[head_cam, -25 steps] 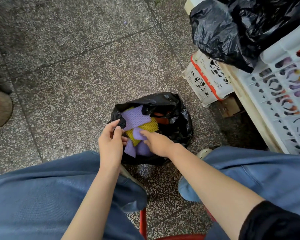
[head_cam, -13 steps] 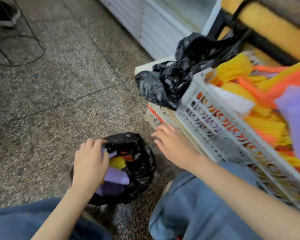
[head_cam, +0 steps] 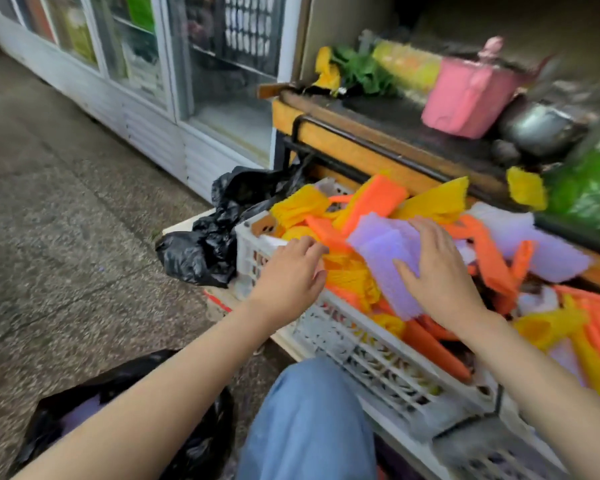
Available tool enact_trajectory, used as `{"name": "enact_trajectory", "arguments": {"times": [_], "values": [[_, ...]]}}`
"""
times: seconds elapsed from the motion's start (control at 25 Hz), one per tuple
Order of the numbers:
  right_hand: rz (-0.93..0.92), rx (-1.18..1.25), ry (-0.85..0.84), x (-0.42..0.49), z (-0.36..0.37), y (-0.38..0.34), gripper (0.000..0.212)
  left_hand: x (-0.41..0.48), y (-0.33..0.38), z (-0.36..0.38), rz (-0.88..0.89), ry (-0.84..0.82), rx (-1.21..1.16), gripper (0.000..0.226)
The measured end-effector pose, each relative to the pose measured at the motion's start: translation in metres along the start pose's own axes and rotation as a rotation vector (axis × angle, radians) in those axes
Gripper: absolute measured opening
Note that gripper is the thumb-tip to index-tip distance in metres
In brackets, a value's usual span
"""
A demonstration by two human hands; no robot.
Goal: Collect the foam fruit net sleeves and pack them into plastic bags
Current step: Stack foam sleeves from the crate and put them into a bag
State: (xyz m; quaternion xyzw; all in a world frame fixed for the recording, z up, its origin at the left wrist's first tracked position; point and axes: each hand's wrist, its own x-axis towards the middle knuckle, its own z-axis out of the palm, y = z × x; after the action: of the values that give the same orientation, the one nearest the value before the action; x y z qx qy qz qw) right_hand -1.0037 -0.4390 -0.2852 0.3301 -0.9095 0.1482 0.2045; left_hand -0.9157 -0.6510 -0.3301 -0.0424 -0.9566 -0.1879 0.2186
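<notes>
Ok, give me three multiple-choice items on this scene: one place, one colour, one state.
1. The right hand rests on: A a purple sleeve in the crate; B the pink tub; C a knee.
2. The crate is: A blue; B white; C black.
3. The black bag on the floor is: A tied shut; B folded flat; C open.
Key: 1A, its fingers lie spread on the purple foam; 2B, white lattice walls; 3C, purple foam shows at its mouth.

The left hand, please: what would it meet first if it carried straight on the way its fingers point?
Probably the orange foam sleeve lying in the white crate: the left hand points straight at it and nearly touches, though depth is unclear.
</notes>
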Motion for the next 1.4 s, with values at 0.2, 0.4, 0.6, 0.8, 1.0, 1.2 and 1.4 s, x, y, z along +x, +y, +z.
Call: {"name": "enact_trajectory", "arguments": {"times": [0.2, 0.4, 0.6, 0.8, 1.0, 1.2, 1.4], "values": [[0.192, 0.045, -0.257, 0.008, -0.002, 0.035, 0.099, 0.075, 0.028, 0.034, -0.144, -0.139, -0.241, 0.090], [0.268, 0.122, -0.337, 0.016, -0.002, 0.040, 0.108, 0.085, 0.039, 0.054, -0.323, -0.154, -0.432, 0.085], [0.175, 0.100, -0.327, -0.004, -0.012, 0.040, 0.076, 0.065, 0.047, 0.047, -0.303, -0.108, -0.379, 0.044], [0.159, 0.177, -0.246, -0.010, -0.030, 0.023, 0.050, 0.051, 0.058, 0.018, -0.302, 0.007, -0.793, 0.042], [0.240, 0.498, -0.134, -0.005, -0.041, -0.018, 0.047, 0.034, 0.068, -0.017, -0.419, 0.374, -1.106, 0.050], [0.334, 0.817, -0.127, 0.006, -0.023, -0.060, 0.043, 0.002, 0.037, -0.016, -0.544, 0.198, -1.311, 0.089], [0.167, 0.769, -0.372, 0.010, 0.013, -0.085, 0.032, -0.023, 0.007, -0.022, -0.586, 0.304, -1.315, 0.042]]}}
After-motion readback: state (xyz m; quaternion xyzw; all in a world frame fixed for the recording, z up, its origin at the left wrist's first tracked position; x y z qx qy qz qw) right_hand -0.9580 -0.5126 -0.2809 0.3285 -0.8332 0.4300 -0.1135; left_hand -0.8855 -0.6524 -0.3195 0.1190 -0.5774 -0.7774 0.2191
